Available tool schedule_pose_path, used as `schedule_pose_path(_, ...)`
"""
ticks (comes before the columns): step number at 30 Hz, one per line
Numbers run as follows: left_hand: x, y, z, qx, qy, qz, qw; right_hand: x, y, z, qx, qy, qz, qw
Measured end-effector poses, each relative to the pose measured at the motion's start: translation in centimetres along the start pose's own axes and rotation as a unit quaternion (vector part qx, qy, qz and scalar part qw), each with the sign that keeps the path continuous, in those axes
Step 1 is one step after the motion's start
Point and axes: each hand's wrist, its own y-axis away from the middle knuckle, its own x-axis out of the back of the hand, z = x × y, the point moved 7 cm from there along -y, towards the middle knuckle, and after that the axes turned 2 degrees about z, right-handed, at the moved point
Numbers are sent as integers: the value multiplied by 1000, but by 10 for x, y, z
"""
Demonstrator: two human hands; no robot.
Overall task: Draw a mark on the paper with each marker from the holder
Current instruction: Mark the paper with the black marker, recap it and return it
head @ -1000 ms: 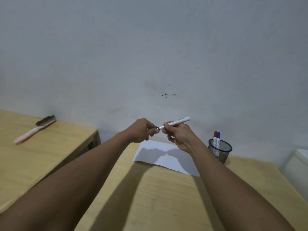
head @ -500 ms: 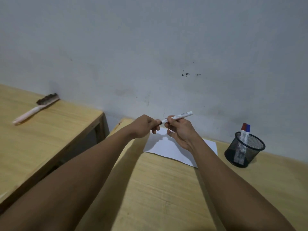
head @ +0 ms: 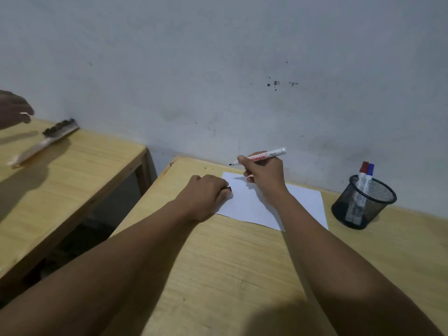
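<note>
Setting: wooden table against a pale, scuffed wall; a second table stands apart on the left.
Right hand: closed around the uncapped marker, tip pointing left, raised above the far edge of the paper and not touching it.
Left hand: curled shut on a small dark cap, resting at the paper's left edge and pinning it.
Paper: lies near the table's far edge; no mark is visible on it.
Holder: black mesh cup by the far right edge, well clear of the hands; a red-capped marker and a blue-capped marker stand in it.
Bystander items: a brush on the left table, another person's hand near it.
Risk, slip: if the left hand lifts, the stroke likely drags the sheet.
Risk, overrun: a stroke begun so near the far edge could run onto the wood.
Risk, cap: a loose hold could drop it off the table's left edge.
</note>
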Motion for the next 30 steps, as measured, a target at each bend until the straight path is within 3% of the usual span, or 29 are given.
schedule_pose_path(10, -9, 36, 25, -29, -31, 39, 998, -10, 13, 18, -2, 48, -104, 993)
schedule_pose_path(18, -12, 32, 14, 18, -14, 31, 999, -1, 7, 40, 26, 139, -35, 989)
schedule_pose_path(30, -15, 31, 13, 43, 2, 14, 999, -4, 2, 43, 64, 179, -57, 980)
